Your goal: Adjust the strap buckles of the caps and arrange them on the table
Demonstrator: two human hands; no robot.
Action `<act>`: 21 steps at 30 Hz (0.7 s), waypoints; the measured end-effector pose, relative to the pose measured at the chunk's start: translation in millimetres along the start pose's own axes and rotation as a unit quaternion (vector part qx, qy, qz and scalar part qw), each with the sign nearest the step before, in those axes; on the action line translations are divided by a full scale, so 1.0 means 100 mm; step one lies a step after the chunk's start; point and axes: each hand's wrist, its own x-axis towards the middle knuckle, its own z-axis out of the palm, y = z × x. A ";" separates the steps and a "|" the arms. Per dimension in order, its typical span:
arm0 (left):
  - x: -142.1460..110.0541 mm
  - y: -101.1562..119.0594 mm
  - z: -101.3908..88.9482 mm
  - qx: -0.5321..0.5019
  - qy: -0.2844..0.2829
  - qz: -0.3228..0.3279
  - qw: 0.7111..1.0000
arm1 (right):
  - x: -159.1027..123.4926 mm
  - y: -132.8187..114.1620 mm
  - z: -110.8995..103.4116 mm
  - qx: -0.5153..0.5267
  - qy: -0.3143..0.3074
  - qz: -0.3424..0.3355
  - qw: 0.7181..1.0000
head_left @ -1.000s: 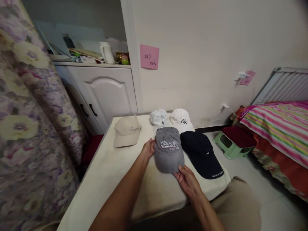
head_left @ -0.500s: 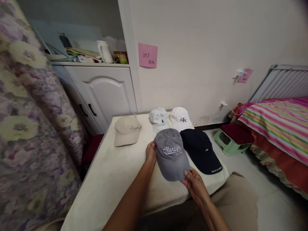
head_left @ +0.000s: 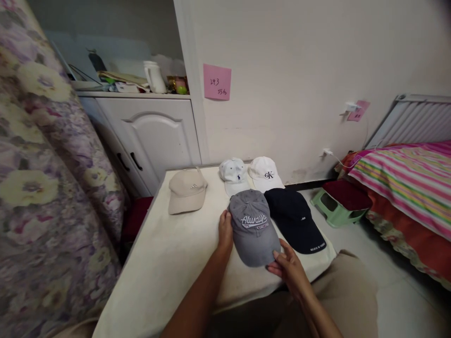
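Note:
A grey baseball cap (head_left: 254, 230) with white "Always" lettering is between my hands at the near right of the table, its brim pointing toward me. My left hand (head_left: 225, 229) grips its left side, fingers partly hidden by the crown. With thumb and fingers, my right hand (head_left: 284, 262) pinches the right corner of the brim. Just right of it lies a black cap (head_left: 295, 220), partly covered by the grey one. Behind are a pale cap (head_left: 233, 174) with a small dark logo and a white cap (head_left: 265, 172) marked "CK". A beige cap (head_left: 188, 191) rests at the back left.
A cream cloth covers the table (head_left: 169, 263), whose far end meets the wall. Floral curtains (head_left: 45, 188) hang at left beside a white cabinet (head_left: 155, 126). To the right are a green stool (head_left: 329, 211) and a bed with striped covers (head_left: 408, 173).
The grey cap has shifted slightly right and toward me, and both hands have moved with it. The other caps lie as before.

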 end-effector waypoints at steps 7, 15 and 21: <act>-0.26 -0.07 0.02 0.076 0.074 0.085 0.991 | -0.01 -0.01 -0.10 -0.005 0.014 0.019 1.000; -0.33 -0.04 0.01 0.099 0.093 0.129 0.982 | -0.03 0.04 -0.13 -0.002 0.007 0.007 1.000; -0.26 -0.06 0.02 0.110 0.076 0.127 0.983 | 0.00 0.03 -0.10 -0.009 0.031 -0.012 0.999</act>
